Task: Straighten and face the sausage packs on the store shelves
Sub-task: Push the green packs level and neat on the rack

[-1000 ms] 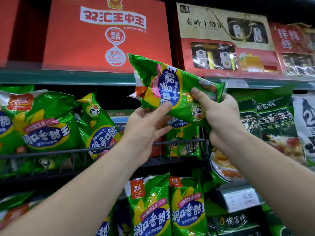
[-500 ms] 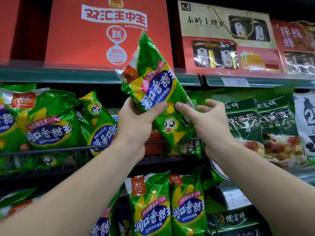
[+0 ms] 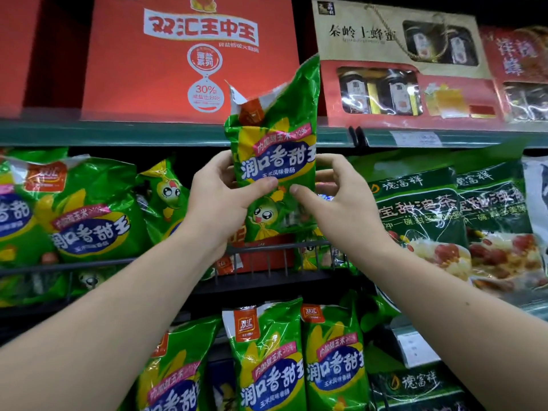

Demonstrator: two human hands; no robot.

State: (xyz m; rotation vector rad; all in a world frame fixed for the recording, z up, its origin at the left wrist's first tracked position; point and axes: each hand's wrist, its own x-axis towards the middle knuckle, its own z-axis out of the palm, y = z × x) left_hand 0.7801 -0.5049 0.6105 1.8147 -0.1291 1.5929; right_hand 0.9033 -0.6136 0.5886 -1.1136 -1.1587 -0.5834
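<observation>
The left hand [image 3: 219,203] and right hand [image 3: 341,203] hold one sausage pack [image 3: 275,149] in a closed grip, upright over the front edge of the shelf [image 3: 267,284]. A leaning pack [image 3: 163,197] waits.

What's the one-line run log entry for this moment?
left hand: grips sausage pack | right hand: grips sausage pack | sausage pack: upright, label forward, bottom near wire rail | status: not yet shelved

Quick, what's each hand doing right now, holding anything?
Left hand: closed, holding the green sausage pack, thumb on its front.
Right hand: closed, holding the same pack's other edge.
</observation>
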